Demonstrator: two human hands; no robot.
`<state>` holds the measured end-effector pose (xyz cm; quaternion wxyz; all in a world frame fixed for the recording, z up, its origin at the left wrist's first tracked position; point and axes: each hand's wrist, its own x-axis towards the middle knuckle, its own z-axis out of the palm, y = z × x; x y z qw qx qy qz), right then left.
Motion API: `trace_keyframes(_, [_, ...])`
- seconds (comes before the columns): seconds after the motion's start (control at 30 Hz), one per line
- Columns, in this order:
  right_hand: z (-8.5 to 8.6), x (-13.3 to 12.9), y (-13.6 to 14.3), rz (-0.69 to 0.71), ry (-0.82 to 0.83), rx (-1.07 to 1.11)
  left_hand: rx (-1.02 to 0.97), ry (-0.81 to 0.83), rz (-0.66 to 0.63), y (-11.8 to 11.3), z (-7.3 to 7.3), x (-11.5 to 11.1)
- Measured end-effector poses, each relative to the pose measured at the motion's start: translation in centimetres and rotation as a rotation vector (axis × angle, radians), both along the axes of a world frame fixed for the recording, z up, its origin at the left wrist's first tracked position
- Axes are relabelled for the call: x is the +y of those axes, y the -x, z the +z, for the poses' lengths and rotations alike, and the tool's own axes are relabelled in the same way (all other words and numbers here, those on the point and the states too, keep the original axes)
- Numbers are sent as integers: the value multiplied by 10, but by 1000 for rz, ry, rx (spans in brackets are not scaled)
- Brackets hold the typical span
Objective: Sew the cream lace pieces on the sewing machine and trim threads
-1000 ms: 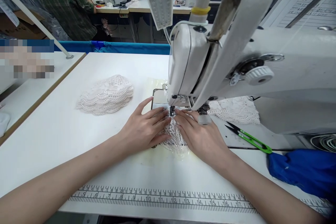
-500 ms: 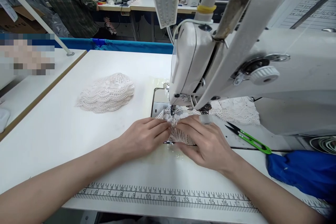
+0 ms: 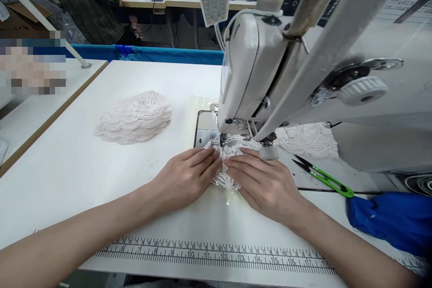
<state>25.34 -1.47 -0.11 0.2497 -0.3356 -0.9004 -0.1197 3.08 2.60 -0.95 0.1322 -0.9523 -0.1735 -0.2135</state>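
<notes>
Over on the left, a fanned stack of off-white scalloped lace (image 3: 135, 119) sits on the white tabletop (image 3: 67, 166), well apart from the hands, likely parked there to leave the working spot free yet within reach. Moving right, here's the left hand (image 3: 189, 175), fingers together and angled in, tips down on an off-white openwork lace piece (image 3: 224, 180); whether the hidden thumb pinches it, I can't tell. That lace lies right in the middle, on the near side of the small dark metal presser foot (image 3: 222, 139) and seemingly running in beneath it, under the white sewing machine head (image 3: 249, 63). The right hand (image 3: 270, 184) mirrors from the other side, fingers stretched and laid over the lace, not clenched, so together they probably keep it flat and lined up. Farther right, another flat off-white lace length (image 3: 308, 140) lies beneath the machine arm. Just nearer, green-handled snips with dark blades (image 3: 330, 180) rest, blades toward the lace, presumably handy for the right hand. A crumpled royal-blue cloth (image 3: 388, 220) closes the near right side.
</notes>
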Motion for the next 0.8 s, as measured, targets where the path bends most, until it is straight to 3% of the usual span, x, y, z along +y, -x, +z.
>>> trace_keyframes(0.8, [-3,5,1,-45,-24,-36,10,24,44,-3,0,6])
